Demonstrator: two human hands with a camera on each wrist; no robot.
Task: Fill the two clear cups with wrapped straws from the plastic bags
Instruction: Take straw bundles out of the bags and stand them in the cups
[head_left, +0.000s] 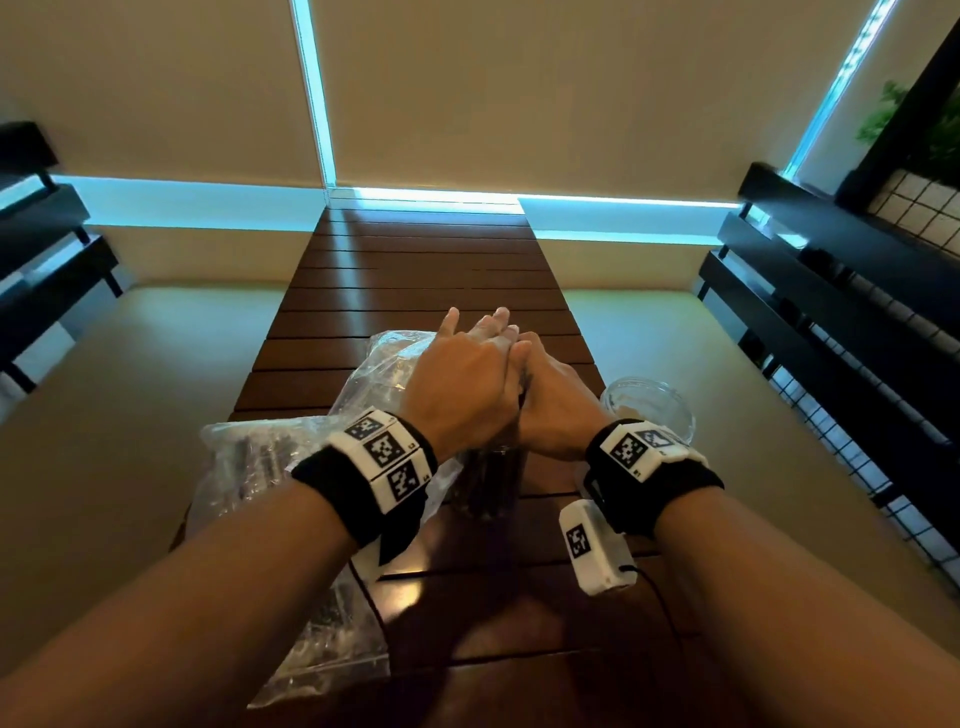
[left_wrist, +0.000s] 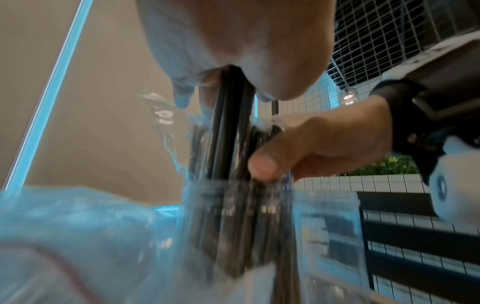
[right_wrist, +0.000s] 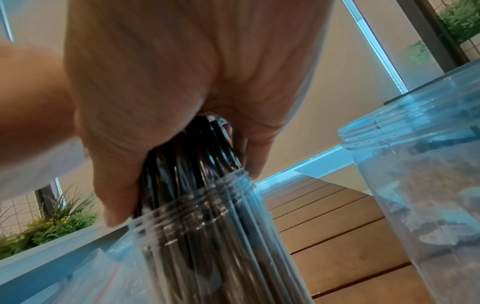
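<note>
Forearms up close, both wearing tagged wristbands. Left hand and right hand press together around a bundle of black straws, fingers curled on it, straws standing in a clear cup. Second cup just right; bags left, all on the table.

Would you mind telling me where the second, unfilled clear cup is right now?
In the head view the empty cup stands on the table, right of the right hand and beyond its wristband.
</note>
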